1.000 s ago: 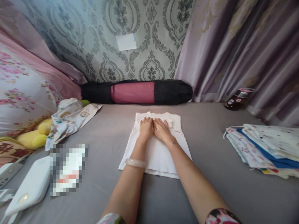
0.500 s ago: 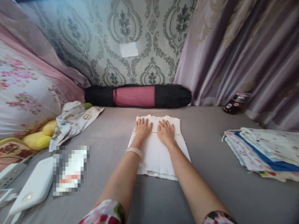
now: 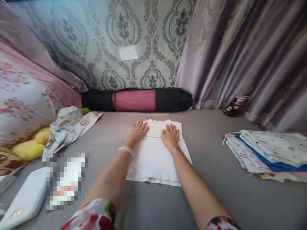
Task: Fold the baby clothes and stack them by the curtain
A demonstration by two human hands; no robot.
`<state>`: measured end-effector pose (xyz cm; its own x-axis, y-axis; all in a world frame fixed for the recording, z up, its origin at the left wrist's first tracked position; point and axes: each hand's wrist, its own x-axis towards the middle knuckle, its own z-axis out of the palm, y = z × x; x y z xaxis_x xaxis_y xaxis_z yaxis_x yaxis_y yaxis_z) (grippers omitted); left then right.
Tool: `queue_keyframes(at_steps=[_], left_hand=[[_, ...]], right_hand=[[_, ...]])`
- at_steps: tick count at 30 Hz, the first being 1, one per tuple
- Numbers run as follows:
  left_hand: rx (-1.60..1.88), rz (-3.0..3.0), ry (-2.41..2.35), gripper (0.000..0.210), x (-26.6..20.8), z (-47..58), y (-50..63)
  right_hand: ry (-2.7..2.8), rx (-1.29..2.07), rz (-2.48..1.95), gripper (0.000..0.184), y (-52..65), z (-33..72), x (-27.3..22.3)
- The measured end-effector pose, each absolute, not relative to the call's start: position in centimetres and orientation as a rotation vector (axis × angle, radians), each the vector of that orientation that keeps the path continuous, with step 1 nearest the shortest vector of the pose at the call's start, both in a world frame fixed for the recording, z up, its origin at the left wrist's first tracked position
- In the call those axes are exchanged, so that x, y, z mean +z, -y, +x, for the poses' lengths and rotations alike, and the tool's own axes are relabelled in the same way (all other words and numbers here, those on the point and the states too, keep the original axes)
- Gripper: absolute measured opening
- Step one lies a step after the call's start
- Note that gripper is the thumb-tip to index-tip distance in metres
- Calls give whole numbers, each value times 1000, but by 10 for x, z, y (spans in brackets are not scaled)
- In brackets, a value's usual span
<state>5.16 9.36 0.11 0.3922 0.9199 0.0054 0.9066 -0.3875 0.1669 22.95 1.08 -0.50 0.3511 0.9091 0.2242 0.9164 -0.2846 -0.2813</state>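
A white garment, which looks like a small shirt (image 3: 153, 159), lies flat on the grey sheet in front of me, its neckline toward the wall. A crosswise fold or seam runs below the neckline. My left hand (image 3: 138, 131) lies on its upper left edge with the fingers spread, a pale bangle (image 3: 126, 150) round the wrist. On the upper right part, my right hand (image 3: 170, 137) rests palm down, fingers stretched out. Neither hand grips the cloth.
Folded clothes (image 3: 268, 153) are stacked at the right. Behind them stands a dark bottle (image 3: 236, 106) by the curtain. A black and pink roll bag (image 3: 134, 100) lies along the wall. At left are a patterned cloth (image 3: 69, 131), a yellow plush (image 3: 31, 147) and a white power bank (image 3: 27, 198).
My left hand has slid left from the top of the shirt to its left edge. My right hand stays on the upper right part. The view has shifted slightly right.
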Motion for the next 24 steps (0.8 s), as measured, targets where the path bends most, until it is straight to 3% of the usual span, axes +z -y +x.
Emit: queue_keyframes(at_steps=[10,17,24], left_hand=[[-2,2605,-1570,57,10,45,-99],[222,2831,-1455,53,9,80,-77],[303,2824,-1436,50,-14,88,-75]], right_hand=[[1691,106,-2363,58,-14,232,8],[2034,20,-2052,51,-20,234,21],[2063,26,-2025,50,-23,231,6]])
